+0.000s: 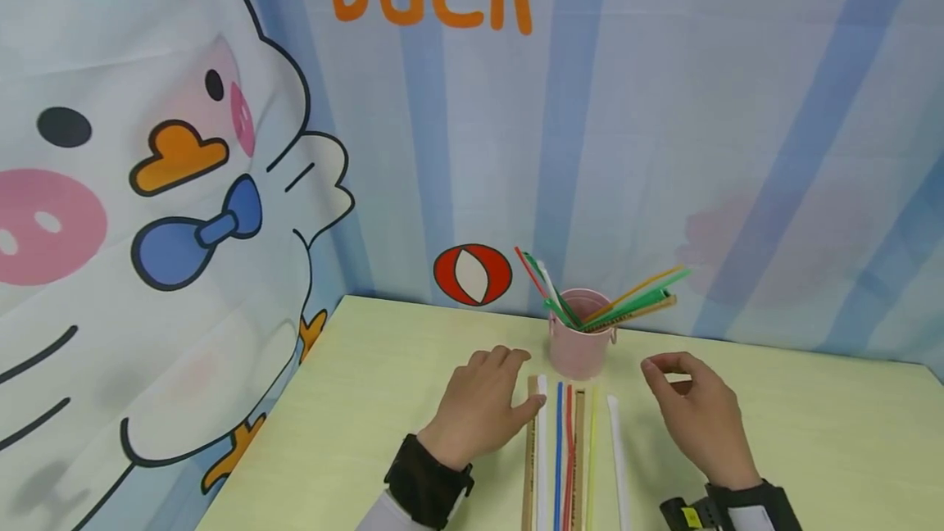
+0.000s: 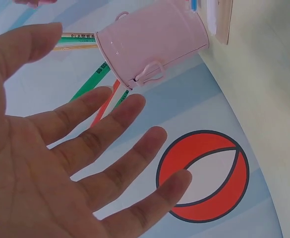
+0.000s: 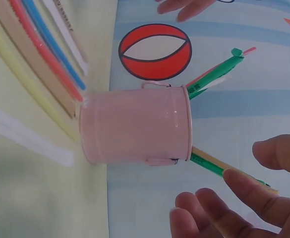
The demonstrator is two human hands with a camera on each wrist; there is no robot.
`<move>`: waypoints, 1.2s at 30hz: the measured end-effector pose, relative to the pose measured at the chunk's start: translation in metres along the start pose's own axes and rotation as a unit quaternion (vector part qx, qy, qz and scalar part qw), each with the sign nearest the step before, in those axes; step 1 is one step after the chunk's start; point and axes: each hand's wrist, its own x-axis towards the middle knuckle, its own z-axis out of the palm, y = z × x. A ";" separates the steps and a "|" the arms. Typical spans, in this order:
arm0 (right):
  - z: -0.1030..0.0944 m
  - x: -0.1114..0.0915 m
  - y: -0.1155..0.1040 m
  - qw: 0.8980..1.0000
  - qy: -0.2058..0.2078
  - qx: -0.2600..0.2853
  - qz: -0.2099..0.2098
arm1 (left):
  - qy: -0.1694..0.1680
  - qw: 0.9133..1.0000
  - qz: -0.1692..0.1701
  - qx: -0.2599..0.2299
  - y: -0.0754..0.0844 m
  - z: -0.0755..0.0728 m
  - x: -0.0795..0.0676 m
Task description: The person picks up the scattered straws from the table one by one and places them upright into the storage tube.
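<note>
Black wristbands (image 1: pixel 424 482) are worn (plus a pale left sleeve (image 1: pixel 387 516)).

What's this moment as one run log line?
left hand: fingers spread, empty | right hand: empty, right of straw row | straw row: lying on table | pink bucket: upright behind row, holding other straws

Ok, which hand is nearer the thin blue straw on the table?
Left. The left hand is just left of the thin blue straw; the right hand is farther off, to its right.
</note>
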 end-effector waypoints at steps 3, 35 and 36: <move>0.000 -0.008 0.003 1.000 -0.009 -0.015 -0.005 | 0.006 1.000 0.002 -0.003 0.001 0.002 -0.001; 0.029 -0.016 -0.003 0.994 -0.073 -0.061 -0.052 | -0.138 0.987 -0.082 -0.022 -0.019 0.047 -0.026; 0.029 -0.016 -0.003 0.994 -0.074 -0.059 -0.051 | -0.132 0.987 -0.085 -0.026 -0.020 0.047 -0.026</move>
